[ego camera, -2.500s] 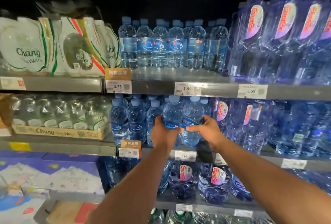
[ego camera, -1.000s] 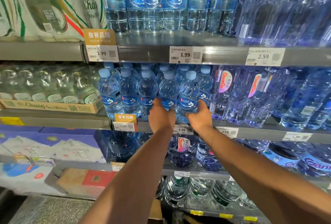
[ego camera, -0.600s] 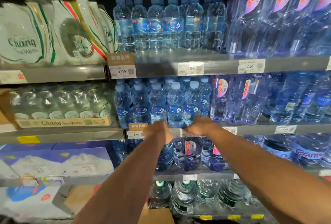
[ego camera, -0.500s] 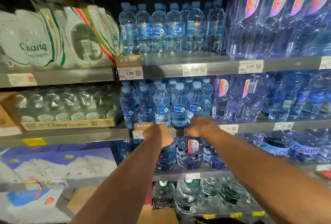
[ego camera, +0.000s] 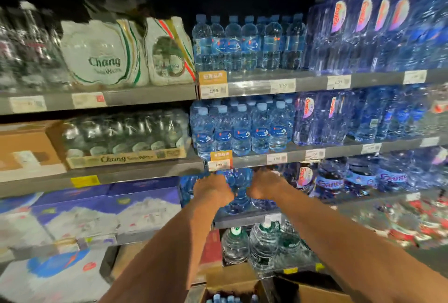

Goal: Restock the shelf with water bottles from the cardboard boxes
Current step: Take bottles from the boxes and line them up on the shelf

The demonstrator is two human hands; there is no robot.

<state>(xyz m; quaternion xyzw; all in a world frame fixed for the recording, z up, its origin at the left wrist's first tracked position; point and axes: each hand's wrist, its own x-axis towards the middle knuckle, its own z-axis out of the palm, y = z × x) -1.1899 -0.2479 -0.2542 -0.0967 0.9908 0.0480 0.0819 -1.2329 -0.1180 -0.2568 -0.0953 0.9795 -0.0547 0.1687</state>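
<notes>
I am holding my left hand [ego camera: 213, 191] and right hand [ego camera: 265, 185] side by side, just under the shelf [ego camera: 344, 152] of bottles [ego camera: 242, 130]; fingers are hidden, so I cannot tell their grip. The box [ego camera: 244, 284] is lying straight below, caps [ego camera: 226, 299] pointing up, left hand slightly nearer.

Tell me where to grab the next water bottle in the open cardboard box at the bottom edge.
Take a water bottle by the neck, just under its blue cap, coming straight down from above. The bottles stand upright and packed together in the cardboard box. Only their caps show, and the box walls and neighbouring bottles close off the sides.
</notes>
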